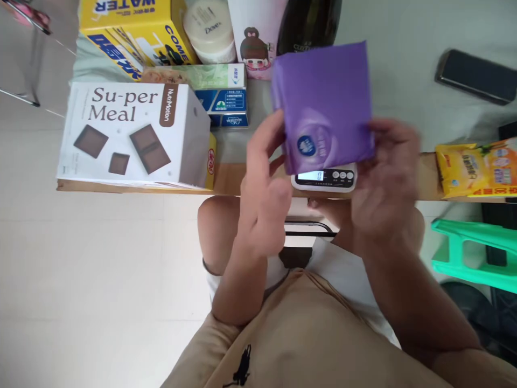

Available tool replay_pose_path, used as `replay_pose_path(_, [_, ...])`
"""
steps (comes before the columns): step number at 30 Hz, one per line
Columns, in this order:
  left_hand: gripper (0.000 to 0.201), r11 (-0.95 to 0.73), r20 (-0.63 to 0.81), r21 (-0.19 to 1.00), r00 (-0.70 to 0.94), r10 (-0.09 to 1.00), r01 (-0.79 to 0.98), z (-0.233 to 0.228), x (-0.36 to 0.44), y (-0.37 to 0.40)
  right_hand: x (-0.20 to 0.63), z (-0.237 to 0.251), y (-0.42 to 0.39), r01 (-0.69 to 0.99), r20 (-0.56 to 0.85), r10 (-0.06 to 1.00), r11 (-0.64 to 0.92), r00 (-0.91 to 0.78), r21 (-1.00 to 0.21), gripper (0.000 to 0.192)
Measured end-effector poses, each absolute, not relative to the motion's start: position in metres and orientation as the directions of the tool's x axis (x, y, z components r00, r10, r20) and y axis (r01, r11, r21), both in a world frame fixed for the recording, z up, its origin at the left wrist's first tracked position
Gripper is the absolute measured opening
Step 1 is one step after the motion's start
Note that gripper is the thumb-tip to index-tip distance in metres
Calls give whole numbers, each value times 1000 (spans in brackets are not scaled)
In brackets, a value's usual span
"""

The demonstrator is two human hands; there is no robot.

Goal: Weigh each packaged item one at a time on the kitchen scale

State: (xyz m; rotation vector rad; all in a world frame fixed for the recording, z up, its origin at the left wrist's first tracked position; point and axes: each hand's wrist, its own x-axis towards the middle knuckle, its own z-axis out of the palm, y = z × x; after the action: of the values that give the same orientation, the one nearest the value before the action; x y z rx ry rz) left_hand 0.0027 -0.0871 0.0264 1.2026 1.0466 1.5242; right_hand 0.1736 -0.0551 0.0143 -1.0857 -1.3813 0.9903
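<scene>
A flat, square purple packet (325, 105) of smooth, slightly shiny plastic film is held between both hands above the front edge of the table. The left hand (264, 186) is closed on the packet's left edge, with the fingertips pressed against the film and the thumb hidden behind it. The right hand (385, 186) is closed on the lower right edge; this hand is blurred, so the exact place of each finger cannot be told. A round blue and white mark is printed near the lower edge of the packet. Both forearms are raised from the lap, and the wrists are bent toward each other.

Just under the packet a small white scale (325, 178) is seen, with a rounded plastic body, a pale lit display and round buttons. It stands at the edge of the wooden table (228, 180), which is partly covered by a pale cloth.

To the left a large white cardboard box (133, 134) with printed brown squares is placed, and behind it a yellow carton (129, 29), a round cream jar (210, 29) and a blue and green box (226, 94). At the far right a dark flat phone (476, 75) is lying, and nearer a crinkled yellow bag (476, 167). A green plastic stool (474, 253) is seen below the table.
</scene>
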Motion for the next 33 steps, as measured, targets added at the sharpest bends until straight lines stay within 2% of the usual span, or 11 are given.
replay_pose_path(3, [67, -215, 246, 933, 75, 966, -288, 24, 5, -53, 195, 15, -32, -15, 308, 947, 311, 92, -950, 46])
replay_pose_path(5, [63, -204, 251, 930, 122, 960, -306, 25, 8, -35, 202, 13, -22, -54, 302, 949, 308, 96, -950, 45])
replay_pose_path(7, [58, -173, 213, 937, 103, 972, -303, 25, 13, -25, 206, 10, -16, -48, 276, 958, 281, 83, -959, 47])
replay_pose_path(12, [69, -66, 69, 958, -2, 998, -280, 16, 27, -15, 218, 1, -11, 45, 197, 978, 194, 72, -980, 56])
replay_pose_path(17, [76, -34, 33, 961, -6, 999, -274, 1, 28, -10, 226, -10, -4, 0, 200, 974, 201, 106, -980, 51])
replay_pose_path(19, [69, -160, 129, 942, -123, 984, -296, -5, 23, -14, 232, -15, 2, -27, 187, 968, 194, 165, -981, 47])
replay_pose_path(21, [50, -331, 247, 923, -355, 902, -196, -13, 19, -25, 241, -22, 9, -51, 165, 943, 187, 289, -981, 50])
replay_pose_path(22, [39, -378, 289, 918, -455, 843, -117, -17, 17, -31, 245, -25, 13, -66, 144, 920, 179, 364, -982, 54])
replay_pose_path(24, [34, -371, 304, 929, -558, 772, -8, -25, 15, -43, 253, -30, 19, -104, 100, 870, 170, 483, -980, 61])
replay_pose_path(29, [30, -346, 331, 935, -534, 778, 75, -36, 16, -53, 256, -35, 19, -135, 157, 861, 251, 484, -959, 48])
replay_pose_path(33, [48, -333, 341, 936, -538, 771, 116, -34, 20, -49, 250, -34, 14, -115, 182, 882, 255, 434, -960, 38])
